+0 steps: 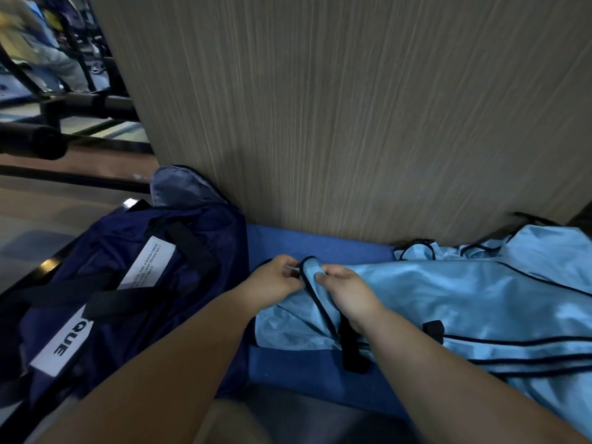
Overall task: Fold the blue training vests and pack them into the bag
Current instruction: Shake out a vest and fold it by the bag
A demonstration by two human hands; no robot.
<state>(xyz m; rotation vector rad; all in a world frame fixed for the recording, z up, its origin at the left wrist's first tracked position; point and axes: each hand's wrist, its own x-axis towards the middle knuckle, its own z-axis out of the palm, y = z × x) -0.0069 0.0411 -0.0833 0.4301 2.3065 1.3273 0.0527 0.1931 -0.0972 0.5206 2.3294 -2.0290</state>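
Light blue training vests [448, 302] with black trim lie in a loose pile on a blue padded bench [307, 248], at the centre and right. My left hand [272, 283] and my right hand [349, 293] both pinch a black-edged strap loop of the top vest, close together, near the vest's left end. A navy bag [134, 290] with black handles and white labels sits on the bench to the left of my hands, touching my left forearm.
A tall wood-grain panel [352, 107] rises right behind the bench. Left of it are black metal rails [80, 107], a wooden floor and a blurred person [38, 49] far off. A grey-blue cloth [179, 187] pokes up behind the bag.
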